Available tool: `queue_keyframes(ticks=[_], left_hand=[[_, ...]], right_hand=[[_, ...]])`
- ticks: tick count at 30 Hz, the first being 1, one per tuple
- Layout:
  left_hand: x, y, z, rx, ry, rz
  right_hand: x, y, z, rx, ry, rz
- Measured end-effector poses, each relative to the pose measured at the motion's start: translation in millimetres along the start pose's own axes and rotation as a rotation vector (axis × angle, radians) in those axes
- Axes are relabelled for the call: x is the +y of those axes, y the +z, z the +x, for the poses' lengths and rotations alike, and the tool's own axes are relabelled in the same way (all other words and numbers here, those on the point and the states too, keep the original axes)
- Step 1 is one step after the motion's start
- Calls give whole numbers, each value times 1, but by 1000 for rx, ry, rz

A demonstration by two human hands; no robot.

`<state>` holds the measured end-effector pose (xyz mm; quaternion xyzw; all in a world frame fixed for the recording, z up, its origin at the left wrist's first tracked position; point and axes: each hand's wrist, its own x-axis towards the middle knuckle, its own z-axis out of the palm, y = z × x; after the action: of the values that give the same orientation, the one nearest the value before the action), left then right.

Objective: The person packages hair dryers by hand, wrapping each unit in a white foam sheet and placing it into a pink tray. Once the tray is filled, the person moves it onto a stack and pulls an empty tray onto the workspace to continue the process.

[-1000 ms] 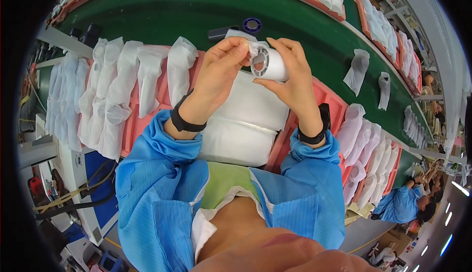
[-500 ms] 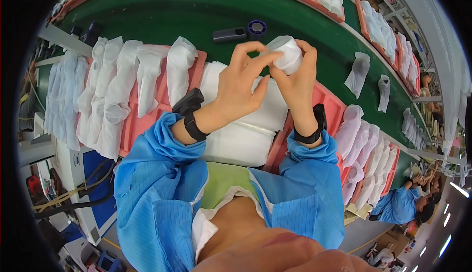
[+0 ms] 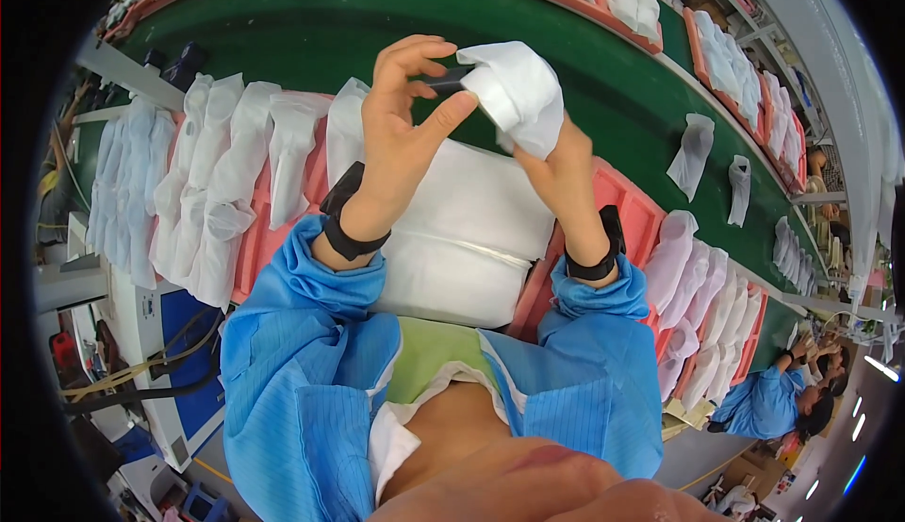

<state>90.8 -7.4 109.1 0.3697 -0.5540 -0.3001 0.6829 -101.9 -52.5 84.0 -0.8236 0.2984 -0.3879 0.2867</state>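
Observation:
A white translucent bag wrapped round a rounded white item [image 3: 517, 93] is held up above the green bench; the item's kind is hidden by the wrapping. My right hand [image 3: 564, 175] grips it from below at the right, fingers partly hidden behind it. Left of it, my left hand [image 3: 401, 121] is open, its fingers curved and apart and its thumb tip close to the bag's edge. Whether that thumb touches cannot be made out. Behind the left fingers lies a dark grey handheld device [image 3: 451, 81], partly covered. Below my hands sits a stack of flat white bags [image 3: 457, 253].
Pink trays [image 3: 617, 225] flank the stack; the left one holds several white-wrapped items [image 3: 231, 154]. Lilac-wrapped items [image 3: 671, 248] lie at the right. Two loose wrapped pieces [image 3: 693, 156] rest on the green belt [image 3: 330, 17]. A co-worker in blue [image 3: 762, 397] is at the far right.
My left hand has moved left, off the white item. My right hand has tilted the item and shifted slightly left and down; its bag now spreads wider and hides the purple-rimmed round thing behind.

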Motion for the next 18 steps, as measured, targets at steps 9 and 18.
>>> queue_keyframes(ticks=[9, 18], left_hand=[[-1, 17, -15, 74, 305, 524], [-34, -5, 4, 182, -158, 97]], right_hand=[[-24, 8, -2, 133, 157, -410], [28, -50, -7, -271, 401, 165]])
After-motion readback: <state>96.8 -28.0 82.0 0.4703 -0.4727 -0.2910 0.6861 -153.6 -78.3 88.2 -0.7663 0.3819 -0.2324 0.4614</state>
